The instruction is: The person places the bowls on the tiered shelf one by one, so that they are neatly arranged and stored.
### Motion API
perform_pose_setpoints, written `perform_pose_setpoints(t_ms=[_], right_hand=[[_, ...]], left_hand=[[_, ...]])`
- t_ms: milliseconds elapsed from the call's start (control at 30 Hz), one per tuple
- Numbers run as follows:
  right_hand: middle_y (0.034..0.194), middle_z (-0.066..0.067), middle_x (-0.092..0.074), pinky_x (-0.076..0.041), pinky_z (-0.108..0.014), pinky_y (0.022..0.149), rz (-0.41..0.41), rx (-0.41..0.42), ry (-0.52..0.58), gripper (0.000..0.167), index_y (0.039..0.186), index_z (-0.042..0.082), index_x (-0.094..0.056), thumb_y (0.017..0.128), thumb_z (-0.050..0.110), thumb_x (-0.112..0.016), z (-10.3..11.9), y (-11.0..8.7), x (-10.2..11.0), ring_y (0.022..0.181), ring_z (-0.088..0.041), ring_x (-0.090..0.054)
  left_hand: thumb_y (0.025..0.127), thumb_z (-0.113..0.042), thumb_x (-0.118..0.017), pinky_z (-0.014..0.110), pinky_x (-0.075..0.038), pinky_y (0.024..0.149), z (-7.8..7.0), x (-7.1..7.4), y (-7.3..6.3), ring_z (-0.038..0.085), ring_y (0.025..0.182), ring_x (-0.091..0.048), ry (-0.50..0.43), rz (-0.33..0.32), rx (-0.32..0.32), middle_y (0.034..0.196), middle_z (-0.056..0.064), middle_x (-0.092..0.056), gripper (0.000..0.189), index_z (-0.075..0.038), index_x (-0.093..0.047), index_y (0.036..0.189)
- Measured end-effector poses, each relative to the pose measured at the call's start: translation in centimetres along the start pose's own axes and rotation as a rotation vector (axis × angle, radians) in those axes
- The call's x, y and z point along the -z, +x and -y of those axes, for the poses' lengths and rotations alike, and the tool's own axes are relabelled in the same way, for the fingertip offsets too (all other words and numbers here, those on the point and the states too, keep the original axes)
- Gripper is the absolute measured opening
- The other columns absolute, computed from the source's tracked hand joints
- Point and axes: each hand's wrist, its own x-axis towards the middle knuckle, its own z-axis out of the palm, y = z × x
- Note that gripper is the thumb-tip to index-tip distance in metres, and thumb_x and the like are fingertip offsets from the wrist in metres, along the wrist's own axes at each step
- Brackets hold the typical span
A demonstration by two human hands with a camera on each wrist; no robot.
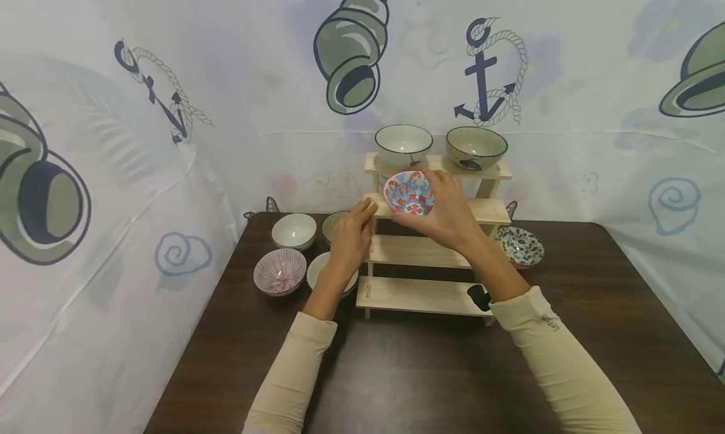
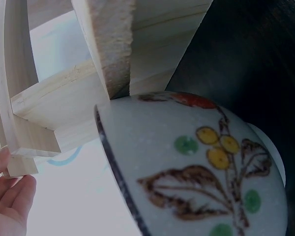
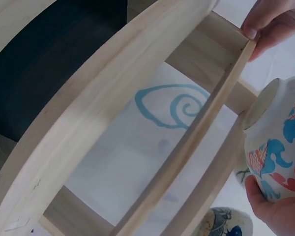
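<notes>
My right hand (image 1: pixel 444 214) grips a small bowl (image 1: pixel 409 194) with a red, blue and white pattern, tilted so that its inside faces me. The bowl is held in front of the second tier from the top of a wooden stepped shelf (image 1: pixel 419 297). In the right wrist view, the bowl's pale foot (image 3: pixel 263 105) points toward the shelf boards, and a thumb presses its side. My left hand (image 1: pixel 352 233) pinches the left end of that same tier; the left wrist view shows its fingers (image 2: pixel 19 196) around the board's end.
On the top tier stand a white bowl (image 1: pixel 403 141) and a grey-green bowl (image 1: pixel 476 146). Left of the shelf are a pink-streaked bowl (image 1: pixel 280 272), a white bowl (image 1: pixel 294 231) and two partly hidden bowls. A leaf-patterned bowl (image 1: pixel 520 246) sits right of it on the dark table (image 1: pixel 419 371).
</notes>
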Motion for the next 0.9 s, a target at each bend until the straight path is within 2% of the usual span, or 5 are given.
perform_pose_setpoints(t_ms=[333, 700, 900], right_hand=[[0.143, -0.022, -0.053, -0.043, -0.058, 0.105, 0.01, 0.027, 0.008, 0.097, 0.15, 0.006, -0.046, 0.076, 0.054, -0.085, -0.2, 0.5, -1.3, 0.133, -0.04, -0.047], [0.142, -0.022, -0.053, -0.044, -0.057, 0.104, -0.002, 0.033, 0.014, 0.099, 0.151, 0.007, -0.045, 0.075, 0.054, -0.085, -0.6, 1.2, -2.3, 0.131, -0.039, -0.047], [0.141, -0.022, -0.055, -0.043, -0.057, 0.105, -0.013, 0.061, 0.03, 0.094, 0.148, 0.004, -0.049, 0.075, 0.051, -0.087, -0.8, 1.6, -2.9, 0.131, -0.04, -0.048]], left_hand=[[0.101, -0.007, -0.062, 0.05, -0.053, 0.106, 0.1, 0.0, 0.0, 0.031, 0.131, -0.064, 0.002, -0.011, -0.018, 0.14, 0.012, -0.066, 0.029, -0.005, -0.073, 0.128], [0.102, -0.009, -0.062, 0.05, -0.053, 0.107, 0.0, 0.1, 0.1, 0.03, 0.133, -0.062, 0.012, 0.019, 0.0, 0.143, 0.012, -0.065, 0.03, -0.007, -0.071, 0.131], [0.102, -0.009, -0.061, 0.05, -0.052, 0.108, 0.0, 0.2, 0.1, 0.029, 0.134, -0.062, 0.008, 0.024, 0.007, 0.143, 0.011, -0.065, 0.03, -0.007, -0.071, 0.131]])
